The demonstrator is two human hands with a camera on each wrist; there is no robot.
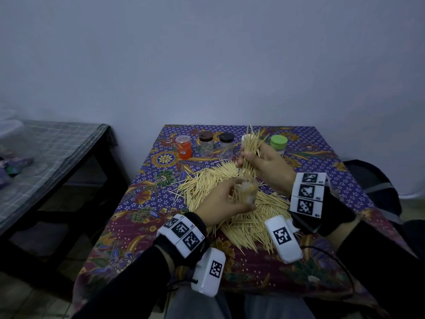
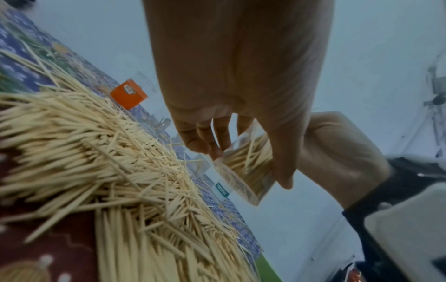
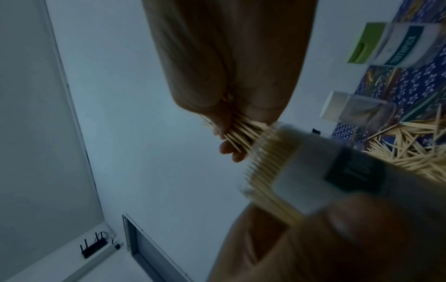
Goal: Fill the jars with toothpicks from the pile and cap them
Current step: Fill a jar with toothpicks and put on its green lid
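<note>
My left hand (image 1: 220,199) grips an open clear jar (image 1: 245,189) above the toothpick pile (image 1: 232,203). The jar (image 2: 243,171) holds several toothpicks, my fingers (image 2: 205,137) curled round its wall. My right hand (image 1: 262,162) pinches a thick bundle of toothpicks (image 1: 250,150) upright just above the jar's mouth, lower tips reaching into it. In the right wrist view the bundle (image 3: 243,131) sticks out of my right hand (image 3: 231,95) toward the jar (image 3: 301,171), blurred and close to the camera.
Along the far edge of the patterned tablecloth (image 1: 345,180) stand an orange jar (image 1: 184,147), two dark-lidded clear jars (image 1: 205,143) (image 1: 226,145), a white-lidded jar (image 3: 357,110) and a green-lidded toothpick jar (image 1: 278,143). A dark bench (image 1: 53,162) stands to the left.
</note>
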